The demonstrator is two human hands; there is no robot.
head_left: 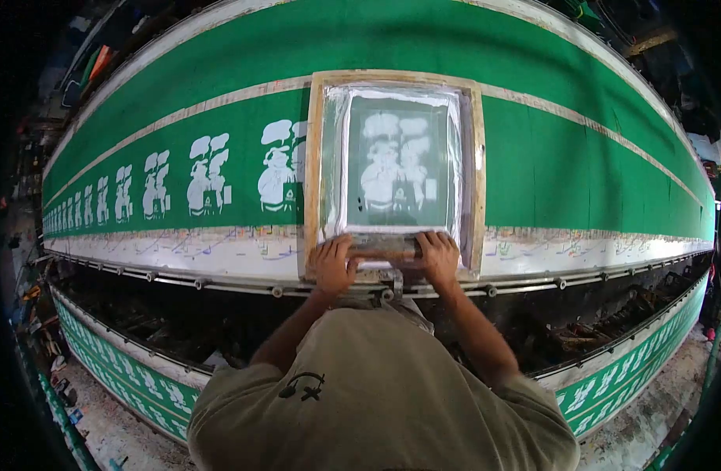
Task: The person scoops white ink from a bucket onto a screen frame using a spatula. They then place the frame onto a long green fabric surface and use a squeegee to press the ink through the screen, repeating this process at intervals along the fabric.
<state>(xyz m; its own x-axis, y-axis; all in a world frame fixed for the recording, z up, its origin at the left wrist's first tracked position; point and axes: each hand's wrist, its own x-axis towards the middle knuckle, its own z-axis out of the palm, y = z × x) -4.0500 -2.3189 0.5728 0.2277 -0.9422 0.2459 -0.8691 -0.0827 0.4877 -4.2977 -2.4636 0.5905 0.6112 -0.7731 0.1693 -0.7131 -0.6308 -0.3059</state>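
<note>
Squeegee (385,249) lies inside the screen frame (477,173), gripped by left hand (335,264) and right hand (439,257).

The left hand (335,263) and right hand (439,257) hold a bar (384,248) along the wood-framed screen's (396,161) near end, on green fabric (580,173).

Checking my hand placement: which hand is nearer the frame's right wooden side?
Right: the right hand is just inside that wooden side; the left hand is near the opposite side.
</note>
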